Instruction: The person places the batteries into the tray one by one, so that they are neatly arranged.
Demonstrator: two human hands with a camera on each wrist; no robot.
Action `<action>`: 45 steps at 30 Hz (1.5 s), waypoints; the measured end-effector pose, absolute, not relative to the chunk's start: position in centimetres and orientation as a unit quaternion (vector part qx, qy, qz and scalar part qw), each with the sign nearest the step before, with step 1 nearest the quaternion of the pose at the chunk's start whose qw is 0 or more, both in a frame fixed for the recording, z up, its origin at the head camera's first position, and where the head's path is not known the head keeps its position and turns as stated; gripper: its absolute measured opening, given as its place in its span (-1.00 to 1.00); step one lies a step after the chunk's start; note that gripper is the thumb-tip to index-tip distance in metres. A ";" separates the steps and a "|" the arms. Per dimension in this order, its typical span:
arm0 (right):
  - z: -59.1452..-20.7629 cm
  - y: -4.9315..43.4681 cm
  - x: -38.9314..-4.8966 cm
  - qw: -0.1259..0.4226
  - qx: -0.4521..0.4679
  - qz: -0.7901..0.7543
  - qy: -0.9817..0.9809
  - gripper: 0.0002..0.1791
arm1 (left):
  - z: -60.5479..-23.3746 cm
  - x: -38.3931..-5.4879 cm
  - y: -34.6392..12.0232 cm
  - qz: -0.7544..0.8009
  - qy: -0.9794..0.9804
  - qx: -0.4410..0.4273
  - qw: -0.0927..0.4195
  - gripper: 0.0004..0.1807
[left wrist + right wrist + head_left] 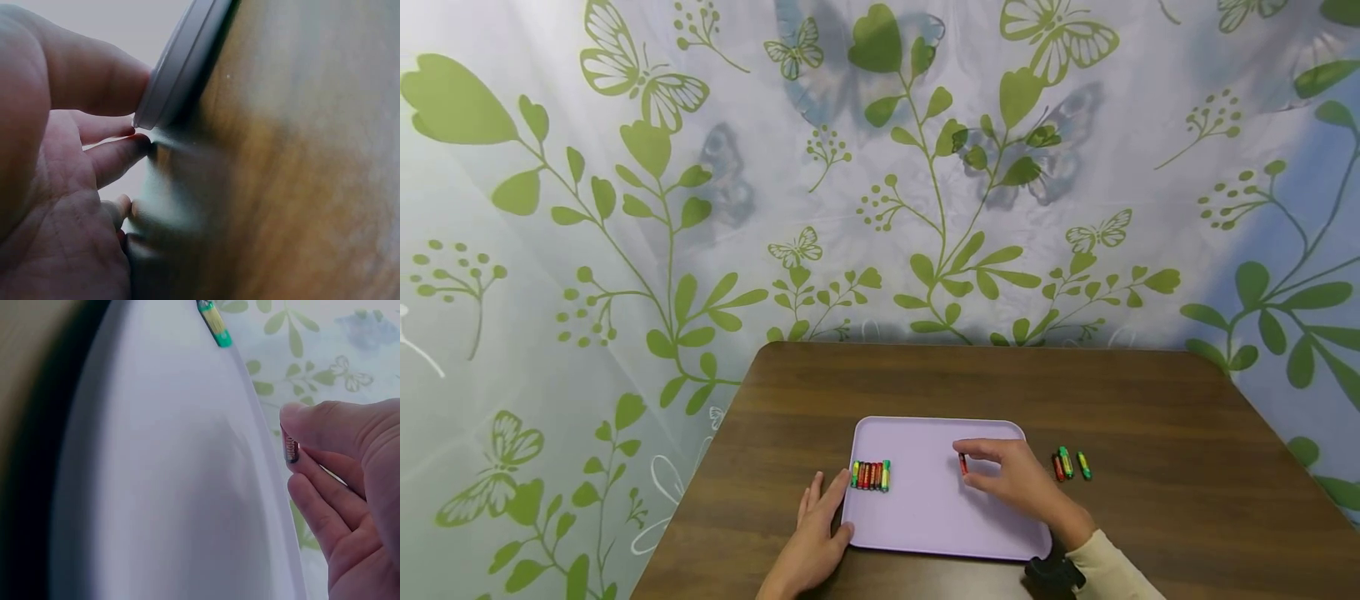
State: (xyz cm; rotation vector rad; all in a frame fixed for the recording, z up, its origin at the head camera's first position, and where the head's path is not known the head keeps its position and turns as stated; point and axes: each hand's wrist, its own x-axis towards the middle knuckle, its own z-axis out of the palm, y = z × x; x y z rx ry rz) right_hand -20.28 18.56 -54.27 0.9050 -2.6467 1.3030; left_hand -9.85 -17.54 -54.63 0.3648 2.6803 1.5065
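My right hand (pixel 1017 482) is over the right part of a lilac tray (pixel 940 529). Between thumb and fingertips it pinches a small red-and-black battery (pixel 963 464), also visible in the right wrist view (pixel 291 449). My left hand (pixel 812 537) rests at the tray's left edge; its thumb touches the rim (pixel 181 65) in the left wrist view and its fingers are fairly straight. Inside the tray, near the left edge, several batteries (pixel 872 476) lie side by side in a row, red ones between green-and-yellow ones at both ends.
Right of the tray on the brown wooden table (pixel 1180 467) lie a red battery (pixel 1057 467) and two green ones, one beside it (pixel 1066 462) and one slightly apart (pixel 1083 465). A curtain (pixel 865 208) with leaves and butterflies hangs behind the table.
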 end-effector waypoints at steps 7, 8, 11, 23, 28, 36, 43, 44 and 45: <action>-54.6 15.5 -20.7 0.036 0.296 0.439 -0.848 -0.50 | -54.6 -10.8 -18.1 0.480 0.870 0.112 0.037 -0.20; -54.7 15.1 -20.7 0.038 0.299 0.442 -0.845 -0.50 | -54.6 -10.9 -18.2 0.479 0.870 0.110 0.042 -0.20; -54.9 13.8 -20.8 0.033 0.298 0.451 -0.841 -0.51 | -54.4 -11.1 -18.4 0.477 0.871 0.106 0.055 -0.18; -54.7 8.3 -21.2 0.016 0.279 0.471 -0.837 -0.51 | -54.5 -12.4 -19.4 0.460 0.879 0.112 0.055 -0.19; -55.0 6.4 -21.4 0.032 0.290 0.461 -0.838 -0.52 | -54.6 -13.0 -19.8 0.455 0.881 0.118 0.050 -0.19; -55.8 4.3 -21.6 0.097 0.304 0.394 -0.862 -0.49 | -54.6 -13.8 -20.3 0.463 0.876 0.126 0.047 -0.20; -55.6 3.3 -22.0 0.096 0.280 0.367 -0.882 -0.47 | -54.5 -14.6 -20.8 0.458 0.878 0.127 0.048 -0.20; -55.5 3.2 -22.1 0.090 0.275 0.368 -0.884 -0.47 | -54.5 -14.7 -20.9 0.457 0.879 0.128 0.049 -0.20; -55.5 3.1 -22.2 0.087 0.272 0.368 -0.885 -0.46 | -54.5 -14.8 -21.0 0.457 0.879 0.128 0.051 -0.20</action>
